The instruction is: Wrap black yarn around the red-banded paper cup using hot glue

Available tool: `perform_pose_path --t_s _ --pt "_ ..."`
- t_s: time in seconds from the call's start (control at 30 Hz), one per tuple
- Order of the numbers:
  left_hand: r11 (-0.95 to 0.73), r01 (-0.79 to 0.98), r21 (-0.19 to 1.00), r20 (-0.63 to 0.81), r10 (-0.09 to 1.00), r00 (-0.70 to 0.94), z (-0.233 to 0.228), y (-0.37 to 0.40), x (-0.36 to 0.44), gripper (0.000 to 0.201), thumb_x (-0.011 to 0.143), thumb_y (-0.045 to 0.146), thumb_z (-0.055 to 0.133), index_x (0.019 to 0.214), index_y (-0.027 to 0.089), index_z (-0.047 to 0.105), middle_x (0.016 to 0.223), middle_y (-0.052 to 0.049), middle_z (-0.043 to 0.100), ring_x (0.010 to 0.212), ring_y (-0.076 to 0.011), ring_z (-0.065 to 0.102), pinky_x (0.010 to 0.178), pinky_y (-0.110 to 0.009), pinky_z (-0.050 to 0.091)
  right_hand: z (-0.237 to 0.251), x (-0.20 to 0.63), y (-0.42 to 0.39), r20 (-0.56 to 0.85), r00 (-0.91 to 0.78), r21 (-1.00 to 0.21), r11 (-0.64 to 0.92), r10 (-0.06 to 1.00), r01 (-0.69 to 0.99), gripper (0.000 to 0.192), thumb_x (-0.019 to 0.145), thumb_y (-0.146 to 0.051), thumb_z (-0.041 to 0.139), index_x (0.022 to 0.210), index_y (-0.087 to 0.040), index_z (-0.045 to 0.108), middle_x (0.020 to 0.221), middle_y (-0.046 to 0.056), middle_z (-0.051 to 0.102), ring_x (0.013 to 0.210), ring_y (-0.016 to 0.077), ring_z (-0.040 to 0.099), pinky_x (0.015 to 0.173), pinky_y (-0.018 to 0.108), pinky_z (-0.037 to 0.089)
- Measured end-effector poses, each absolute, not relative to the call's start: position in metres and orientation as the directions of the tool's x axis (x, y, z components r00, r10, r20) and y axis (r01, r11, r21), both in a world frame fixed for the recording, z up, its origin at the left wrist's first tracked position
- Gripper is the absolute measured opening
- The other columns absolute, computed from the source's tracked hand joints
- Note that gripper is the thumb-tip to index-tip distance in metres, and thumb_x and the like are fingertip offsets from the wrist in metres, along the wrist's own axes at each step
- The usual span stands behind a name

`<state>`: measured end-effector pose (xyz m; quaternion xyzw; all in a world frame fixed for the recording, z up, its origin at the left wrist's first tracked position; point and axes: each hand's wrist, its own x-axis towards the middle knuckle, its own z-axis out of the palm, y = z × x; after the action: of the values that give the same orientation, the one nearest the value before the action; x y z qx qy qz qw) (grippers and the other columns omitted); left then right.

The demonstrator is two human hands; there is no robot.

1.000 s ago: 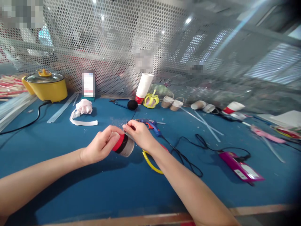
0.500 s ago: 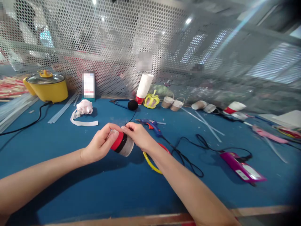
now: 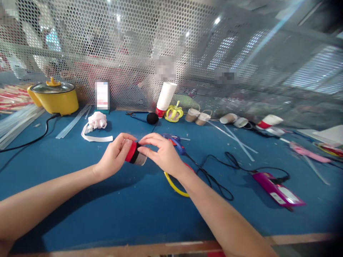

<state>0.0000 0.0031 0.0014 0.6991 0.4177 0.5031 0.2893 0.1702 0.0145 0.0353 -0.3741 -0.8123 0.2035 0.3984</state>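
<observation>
Right hand (image 3: 163,154) now hiding cup (image 3: 136,157)

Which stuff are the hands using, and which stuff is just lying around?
In use:
left hand
right hand
red-rimmed paper cup, held between both

Just lying there:
yellow pot
white ribbon
glue gun
yellow crown
cup stack
purple box

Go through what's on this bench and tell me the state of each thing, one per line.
Paper cup: on its side, held between both hands.
Left hand: grip on the cup's red-rimmed end.
Right hand: fingertips on the cup's other end.
Yellow pot: lid on, upright.
Cup stack: upside down, leaning.
Glue gun: lying on the table.
</observation>
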Motion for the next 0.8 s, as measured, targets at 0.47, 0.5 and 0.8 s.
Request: perform_pose_path --t_s 0.47,0.5,0.8 --pt "-0.485 0.297 0.823 0.462 0.875 0.147 0.001 0.004 0.0 0.019 0.089 0.028 0.038 0.094 0.016 0.052 0.061 0.004 0.052 0.052 -0.007 0.045 0.049 -0.018 0.036 0.044 0.172 0.01 0.497 -0.451 -0.545 0.672 0.741 0.502 0.008 0.084 -0.019 0.052 0.076 -0.018 0.049 0.079 0.003 0.053 0.077 0.0146 0.051 0.073 0.028 0.041" --pt "-0.488 0.297 0.821 0.465 0.873 0.151 0.001 0.004 0.0 0.019 0.089 0.028 0.038 0.093 0.016 0.052 0.063 0.004 0.053 0.053 -0.007 0.046 0.05 -0.018 0.036 0.043 0.172 0.011 0.468 -0.466 -0.544 0.66 0.751 0.518 0.007 0.081 -0.018 0.056 0.076 -0.018 0.051 0.08 0.003 0.053 0.079 0.0149 0.051 0.073 0.028 0.041" --pt "-0.541 0.37 0.755 0.495 0.841 0.22 0.002 0.002 -0.001 0.018 0.088 0.025 0.037 0.094 0.016 0.052 0.072 0.0 0.061 0.06 -0.0089 0.053 0.057 -0.02 0.042 0.045 0.171 0.009 0.34 -0.5 -0.627 0.589 0.796 0.511 0.01 0.079 -0.017 0.055 0.071 -0.018 0.05 0.078 0.002 0.052 0.077 0.0142 0.05 0.074 0.029 0.042"
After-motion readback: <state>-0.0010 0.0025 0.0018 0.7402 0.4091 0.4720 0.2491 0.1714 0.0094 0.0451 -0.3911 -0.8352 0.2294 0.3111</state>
